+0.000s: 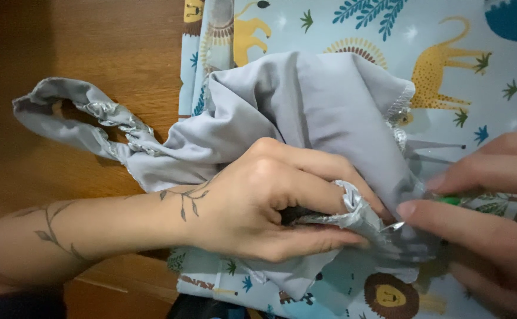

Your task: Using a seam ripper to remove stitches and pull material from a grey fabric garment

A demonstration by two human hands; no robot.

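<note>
Count: one grey garment (306,112), one animal-print cloth (447,47) under it, one small green object (450,201), one wooden table (81,47), my two hands.

My left hand (270,201) is clenched on the garment's lower edge. Thumb and fingers pinch a bunched fold of it, with something dark tucked inside the fist. Can't tell what that dark bit is. Leaf-vine tattoo runs along the wrist and forearm.

My right hand (489,218) comes in from the right edge. Fingertips meet the same bunched fold just beside my left fingers. The green object sits between my right fingers, mostly hidden. Looks gripped, but I can't make out what it is or how firmly.

Garment: plain light grey, smooth thin fabric, crumpled in a heap. Edges are gathered and shiny silver, ruffled like elasticated trim. One loop of that trimmed edge (75,112) trails off to the left onto the bare wood, lying open like a ring. The rest of the heap lies on the print cloth, at centre frame.

Print cloth: pale blue, with yellow giraffes, lions, blue and green leaves. It lies flat on the table, its left edge just beside the loop.
</note>
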